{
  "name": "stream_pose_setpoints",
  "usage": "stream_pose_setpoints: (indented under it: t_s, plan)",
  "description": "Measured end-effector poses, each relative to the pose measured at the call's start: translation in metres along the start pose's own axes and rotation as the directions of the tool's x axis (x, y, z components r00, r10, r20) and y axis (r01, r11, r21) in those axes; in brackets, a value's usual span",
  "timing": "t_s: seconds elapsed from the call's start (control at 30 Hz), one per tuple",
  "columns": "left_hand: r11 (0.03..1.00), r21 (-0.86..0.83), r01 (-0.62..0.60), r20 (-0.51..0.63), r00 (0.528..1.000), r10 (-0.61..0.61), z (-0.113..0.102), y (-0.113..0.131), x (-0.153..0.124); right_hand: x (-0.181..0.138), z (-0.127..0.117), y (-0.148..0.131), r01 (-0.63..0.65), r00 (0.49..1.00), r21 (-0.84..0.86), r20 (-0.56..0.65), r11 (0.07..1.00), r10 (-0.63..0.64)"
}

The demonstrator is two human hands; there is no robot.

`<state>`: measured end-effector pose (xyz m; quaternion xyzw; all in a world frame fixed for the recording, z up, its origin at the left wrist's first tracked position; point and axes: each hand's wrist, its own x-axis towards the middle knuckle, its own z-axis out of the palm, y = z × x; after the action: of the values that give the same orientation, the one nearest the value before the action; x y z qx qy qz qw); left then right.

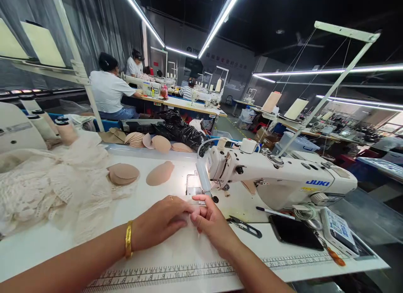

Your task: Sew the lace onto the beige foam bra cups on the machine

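Observation:
My left hand (160, 221) and my right hand (211, 223) meet on the white table just in front of the needle of a white JUKI sewing machine (277, 177). Both hands have their fingers curled and pressed together over a pale piece of fabric (189, 238) lying flat under them. A gold bangle sits on my left wrist. A heap of cream lace (47, 188) lies to the left of my left hand. Tan oval pads (123, 173) lie beyond the hands.
Black scissors (245, 227), a dark phone (294, 233) and a pen lie right of my hands. A ruler strip (176, 271) runs along the table's front edge. More tan pads and a black bag lie behind. Other people sit at sewing tables in the background.

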<state>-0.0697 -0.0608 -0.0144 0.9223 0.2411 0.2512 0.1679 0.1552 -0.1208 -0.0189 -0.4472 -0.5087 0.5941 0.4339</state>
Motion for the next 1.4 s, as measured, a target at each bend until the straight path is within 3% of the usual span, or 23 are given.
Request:
stream_pose_setpoints:
  t_s: [0.07, 0.13, 0.2, 0.23, 0.27, 0.3, 0.33, 0.37, 0.4, 0.43, 0.47, 0.5, 0.57, 0.6, 0.67, 0.73, 0.8, 0.9, 1.0, 1.2, 1.4]
  plan:
    - [0.995, 0.068, 0.079, -0.046, 0.996, -0.076, -0.011, -0.003, -0.023, -0.007, 0.017, -0.002, 0.005, 0.998, 0.184, -0.066, 0.983, 0.008]
    - [0.956, 0.154, 0.251, -0.219, 0.952, -0.215, -0.018, -0.004, -0.045, -0.013, 0.030, -0.003, 0.056, 0.989, 0.334, -0.148, 0.941, -0.006]
    - [0.898, 0.069, 0.434, -0.412, 0.833, -0.370, -0.018, 0.009, -0.065, -0.018, 0.039, -0.002, 0.105, 0.974, 0.446, -0.228, 0.889, 0.000]
    - [0.873, -0.054, 0.485, -0.448, 0.770, -0.455, -0.014, 0.022, -0.072, -0.020, 0.042, 0.000, 0.123, 0.966, 0.483, -0.260, 0.867, 0.008]
    - [0.837, -0.223, 0.500, -0.427, 0.722, -0.545, -0.007, 0.038, -0.078, -0.022, 0.045, 0.003, 0.141, 0.958, 0.501, -0.288, 0.854, 0.011]
    - [0.762, -0.428, 0.486, -0.297, 0.720, -0.627, 0.002, 0.055, -0.082, -0.024, 0.047, 0.007, 0.157, 0.949, 0.498, -0.314, 0.853, 0.009]
    - [0.619, -0.626, 0.474, -0.052, 0.767, -0.640, 0.012, 0.072, -0.083, -0.027, 0.049, 0.012, 0.173, 0.941, 0.469, -0.339, 0.866, -0.004]
    - [0.386, -0.770, 0.508, 0.242, 0.792, -0.560, 0.022, 0.086, -0.082, -0.031, 0.052, 0.019, 0.190, 0.929, 0.418, -0.368, 0.888, -0.025]
    - [0.158, -0.857, 0.490, 0.341, 0.771, -0.537, 0.030, 0.098, -0.078, -0.036, 0.055, 0.027, 0.204, 0.918, 0.348, -0.393, 0.915, -0.055]
    - [-0.012, -0.908, 0.419, 0.356, 0.754, -0.552, 0.036, 0.105, -0.073, -0.043, 0.058, 0.036, 0.214, 0.907, 0.267, -0.411, 0.940, -0.089]
    - [-0.122, -0.941, 0.314, 0.321, 0.725, -0.610, 0.039, 0.109, -0.067, -0.050, 0.062, 0.046, 0.219, 0.897, 0.185, -0.424, 0.958, -0.123]
    - [-0.166, -0.968, 0.191, 0.252, 0.674, -0.694, 0.039, 0.110, -0.061, -0.058, 0.066, 0.055, 0.220, 0.890, 0.109, -0.428, 0.969, -0.154]
    - [-0.153, -0.988, 0.029, 0.141, 0.577, -0.805, 0.033, 0.105, -0.049, -0.072, 0.073, 0.067, 0.210, 0.881, -0.017, -0.429, 0.978, -0.197]
    - [-0.144, -0.990, 0.005, 0.122, 0.560, -0.819, 0.029, 0.103, -0.045, -0.078, 0.075, 0.069, 0.211, 0.881, -0.067, -0.420, 0.975, -0.219]
    - [-0.141, -0.989, 0.033, 0.133, 0.596, -0.792, 0.023, 0.101, -0.040, -0.082, 0.075, 0.063, 0.231, 0.886, -0.134, -0.380, 0.964, -0.265]
    - [-0.159, -0.982, 0.100, 0.185, 0.673, -0.716, 0.020, 0.105, -0.038, -0.078, 0.068, 0.046, 0.226, 0.911, -0.133, -0.323, 0.965, -0.258]
    - [-0.198, -0.970, 0.143, 0.238, 0.734, -0.636, 0.020, 0.112, -0.039, -0.071, 0.059, 0.028, 0.157, 0.946, -0.043, -0.279, 0.987, -0.163]
    - [-0.226, -0.968, 0.105, 0.227, 0.744, -0.629, 0.021, 0.117, -0.039, -0.062, 0.053, 0.015, 0.092, 0.963, 0.205, -0.267, 0.974, -0.034]
    - [-0.199, -0.979, 0.036, 0.167, 0.702, -0.693, 0.021, 0.112, -0.036, -0.060, 0.060, 0.021, 0.136, 0.954, 0.359, -0.297, 0.924, -0.025]
    - [-0.191, -0.980, -0.056, 0.130, 0.548, -0.826, 0.020, 0.100, -0.025, -0.058, 0.062, 0.035, 0.175, 0.930, 0.361, -0.367, 0.916, -0.033]
    - [-0.195, -0.978, -0.077, 0.127, 0.521, -0.844, 0.022, 0.101, -0.018, -0.053, 0.054, 0.036, 0.183, 0.917, 0.369, -0.398, 0.911, -0.023]
